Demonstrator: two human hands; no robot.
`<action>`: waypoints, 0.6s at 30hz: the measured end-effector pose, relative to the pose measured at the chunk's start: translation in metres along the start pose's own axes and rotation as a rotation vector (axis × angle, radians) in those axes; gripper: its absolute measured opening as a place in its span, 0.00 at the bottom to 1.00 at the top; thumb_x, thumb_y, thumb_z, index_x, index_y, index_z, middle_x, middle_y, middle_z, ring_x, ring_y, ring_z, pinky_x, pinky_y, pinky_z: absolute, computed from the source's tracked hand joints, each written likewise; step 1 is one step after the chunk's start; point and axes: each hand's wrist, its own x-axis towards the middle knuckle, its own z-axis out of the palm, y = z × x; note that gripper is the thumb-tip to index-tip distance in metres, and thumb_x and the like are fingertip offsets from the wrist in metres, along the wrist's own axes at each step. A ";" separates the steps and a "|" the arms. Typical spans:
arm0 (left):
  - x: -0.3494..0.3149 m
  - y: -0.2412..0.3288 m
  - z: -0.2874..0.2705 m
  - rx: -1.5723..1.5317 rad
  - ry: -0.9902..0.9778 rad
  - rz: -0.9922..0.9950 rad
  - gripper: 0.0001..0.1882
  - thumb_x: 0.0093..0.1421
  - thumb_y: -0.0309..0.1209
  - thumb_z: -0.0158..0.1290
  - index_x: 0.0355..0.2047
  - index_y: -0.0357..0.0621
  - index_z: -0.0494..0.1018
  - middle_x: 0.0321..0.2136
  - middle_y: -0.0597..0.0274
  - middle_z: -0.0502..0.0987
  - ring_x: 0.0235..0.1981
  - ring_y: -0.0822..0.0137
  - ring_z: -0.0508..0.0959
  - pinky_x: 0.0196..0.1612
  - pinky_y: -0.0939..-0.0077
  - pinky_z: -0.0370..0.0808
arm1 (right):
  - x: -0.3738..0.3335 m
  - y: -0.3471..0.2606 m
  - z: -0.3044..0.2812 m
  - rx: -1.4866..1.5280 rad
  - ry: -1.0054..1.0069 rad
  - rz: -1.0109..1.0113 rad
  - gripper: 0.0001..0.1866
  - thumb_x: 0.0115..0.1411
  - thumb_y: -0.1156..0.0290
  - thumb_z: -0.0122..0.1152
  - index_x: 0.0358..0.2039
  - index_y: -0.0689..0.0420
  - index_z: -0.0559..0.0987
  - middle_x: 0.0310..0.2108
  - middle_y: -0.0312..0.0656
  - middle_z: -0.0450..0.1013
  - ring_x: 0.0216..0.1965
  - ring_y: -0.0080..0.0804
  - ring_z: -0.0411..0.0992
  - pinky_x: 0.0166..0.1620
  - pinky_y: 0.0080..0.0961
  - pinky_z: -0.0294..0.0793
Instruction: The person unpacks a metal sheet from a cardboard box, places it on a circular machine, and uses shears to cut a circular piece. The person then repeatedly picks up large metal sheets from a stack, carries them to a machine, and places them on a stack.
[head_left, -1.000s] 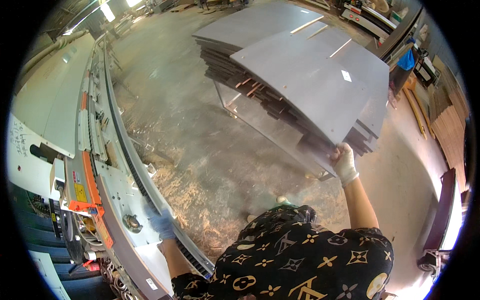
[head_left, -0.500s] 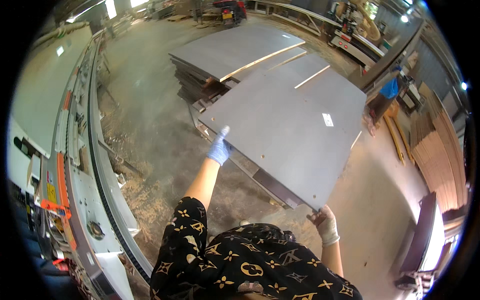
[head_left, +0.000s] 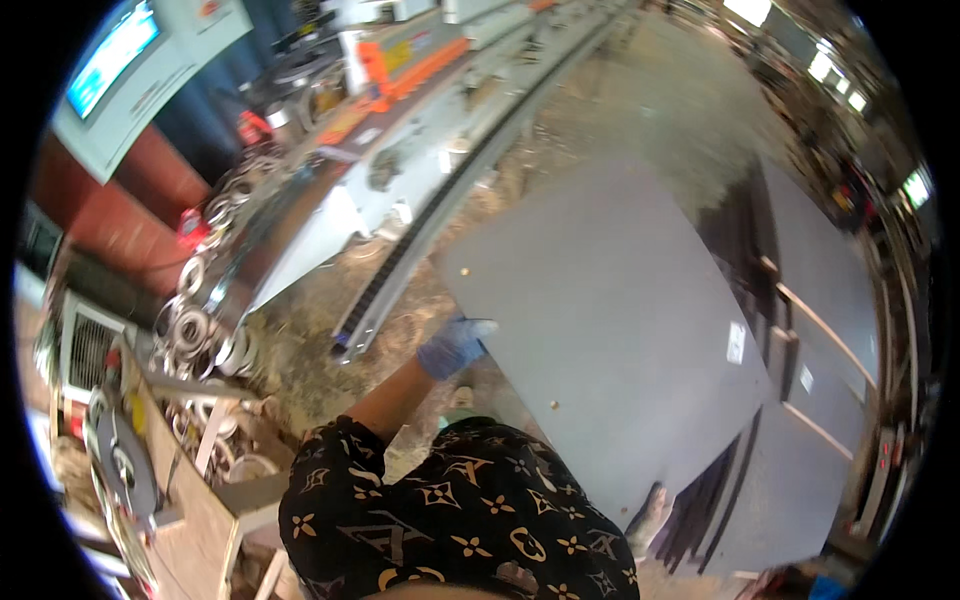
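Note:
A large grey panel (head_left: pixel 600 310) hangs in front of me, held off the stack, with a white label and small round holes along its near edge. My left hand (head_left: pixel 455 346), in a blue glove, is closed round its near left edge, thumb over the top face. At the near right corner, my right hand (head_left: pixel 650 515) grips the edge with the thumb on top; its other fingers are hidden under the board. To the right, two piles of similar grey panels (head_left: pixel 815 245) carry thin wooden strips (head_left: pixel 825 335).
A long machine with a dark rail (head_left: pixel 440 205) and an orange guard (head_left: pixel 415 80) runs along the far left. Near the lower left stands a wooden bench (head_left: pixel 190 530), beside rolls of banding (head_left: pixel 192 325). A lit screen (head_left: pixel 113 55) is at the upper left.
The top panel has come off its pile and swung left, with both hands still on its edge. My view has turned left, bringing the machine's near end and the bench into sight.

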 end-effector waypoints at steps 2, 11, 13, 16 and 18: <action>-0.034 0.014 -0.042 -0.178 0.103 0.039 0.25 0.51 0.35 0.58 0.48 0.40 0.68 0.43 0.61 0.73 0.45 0.65 0.73 0.48 0.71 0.72 | 0.040 -0.028 0.084 0.066 -0.093 0.058 0.23 0.60 0.59 0.52 0.48 0.65 0.69 0.43 0.44 0.70 0.40 0.31 0.70 0.43 0.28 0.71; -0.123 0.018 -0.200 -0.516 0.669 0.346 0.20 0.55 0.30 0.54 0.48 0.43 0.67 0.41 0.62 0.74 0.42 0.65 0.75 0.47 0.67 0.73 | 0.116 0.091 0.268 0.094 -0.411 0.251 0.29 0.54 0.67 0.64 0.52 0.66 0.64 0.45 0.43 0.69 0.45 0.32 0.68 0.53 0.27 0.67; -0.130 0.011 -0.265 -0.510 0.746 0.388 0.18 0.55 0.29 0.54 0.47 0.43 0.68 0.44 0.62 0.74 0.46 0.63 0.73 0.50 0.67 0.72 | 0.107 0.115 0.318 0.136 -0.428 0.290 0.32 0.54 0.67 0.64 0.54 0.66 0.61 0.46 0.42 0.69 0.46 0.32 0.68 0.53 0.27 0.68; -0.120 0.017 -0.314 -0.504 0.797 0.390 0.14 0.56 0.28 0.53 0.44 0.46 0.69 0.43 0.63 0.75 0.44 0.64 0.75 0.49 0.65 0.73 | 0.094 0.137 0.375 0.124 -0.423 0.389 0.36 0.54 0.66 0.64 0.57 0.66 0.57 0.49 0.43 0.67 0.49 0.32 0.66 0.53 0.28 0.66; -0.099 0.025 -0.314 -0.417 0.815 0.461 0.13 0.56 0.28 0.52 0.43 0.48 0.70 0.41 0.64 0.76 0.42 0.64 0.75 0.47 0.65 0.74 | 0.098 0.156 0.406 0.118 -0.322 0.436 0.37 0.54 0.66 0.64 0.58 0.66 0.56 0.50 0.44 0.65 0.50 0.33 0.65 0.54 0.29 0.65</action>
